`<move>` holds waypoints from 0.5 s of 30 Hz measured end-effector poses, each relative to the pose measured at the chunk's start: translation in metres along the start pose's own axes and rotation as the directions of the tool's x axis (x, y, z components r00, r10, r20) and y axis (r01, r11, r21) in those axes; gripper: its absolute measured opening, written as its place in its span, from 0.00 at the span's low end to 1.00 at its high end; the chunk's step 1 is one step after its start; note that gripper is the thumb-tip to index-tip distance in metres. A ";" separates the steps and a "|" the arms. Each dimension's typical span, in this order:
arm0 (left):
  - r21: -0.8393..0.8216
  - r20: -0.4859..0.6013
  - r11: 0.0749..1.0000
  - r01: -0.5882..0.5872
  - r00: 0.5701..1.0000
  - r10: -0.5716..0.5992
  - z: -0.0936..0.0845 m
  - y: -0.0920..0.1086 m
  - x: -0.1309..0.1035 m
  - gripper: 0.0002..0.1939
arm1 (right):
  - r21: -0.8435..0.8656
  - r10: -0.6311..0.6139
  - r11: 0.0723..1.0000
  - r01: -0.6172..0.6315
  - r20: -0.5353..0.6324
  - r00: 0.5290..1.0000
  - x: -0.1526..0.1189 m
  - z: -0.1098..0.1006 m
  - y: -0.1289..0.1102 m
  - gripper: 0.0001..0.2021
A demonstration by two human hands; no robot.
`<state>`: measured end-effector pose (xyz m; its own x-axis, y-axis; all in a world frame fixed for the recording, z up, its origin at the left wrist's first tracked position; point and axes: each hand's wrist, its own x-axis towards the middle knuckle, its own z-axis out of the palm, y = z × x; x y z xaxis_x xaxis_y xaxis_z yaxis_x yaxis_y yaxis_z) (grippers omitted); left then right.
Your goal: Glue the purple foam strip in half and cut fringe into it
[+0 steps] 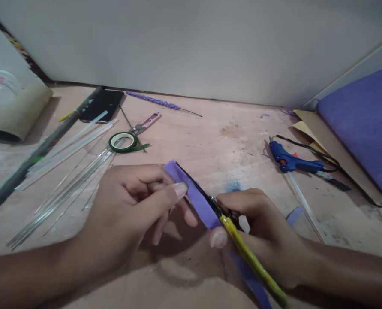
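Note:
My left hand [139, 201] is closed, pinching a purple paper strip [195, 201] between thumb and fingers near its upper end. A pair of scissors [242, 246] with yellow-wrapped handles is gripped in my right hand [264, 227]. Its dark blades lie along the strip's right edge, pointing up and left. The right thumb presses close to the strip's lower part, and more purple paper hangs below the scissors. My right palm hides part of the handles. Whether the blades are cutting at this instant is hard to make out.
On the left are clear glue sticks [65, 150], thin wires [62, 201], green tape [122, 142], a pink-handled cutter [147, 123], a phone [102, 106] and a cardboard tube [20, 111]. A purple-wrapped stem [154, 101] lies behind. On the right sit a blue glue gun [293, 161] and purple sheets [364, 124].

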<state>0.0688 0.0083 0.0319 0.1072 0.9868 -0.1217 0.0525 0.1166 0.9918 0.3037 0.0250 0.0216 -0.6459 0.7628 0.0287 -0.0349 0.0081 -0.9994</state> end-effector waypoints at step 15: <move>-0.030 -0.015 0.997 -0.067 0.998 0.067 -0.002 -0.002 0.006 0.12 | -0.186 0.031 0.981 -0.052 -0.114 0.993 0.001 -0.014 0.000 0.24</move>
<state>0.0670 0.0147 0.0293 0.0957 0.9939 -0.0546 0.0154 0.0534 0.9985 0.3142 0.0347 0.0213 -0.5552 0.8317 -0.0051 0.1416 0.0886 -0.9859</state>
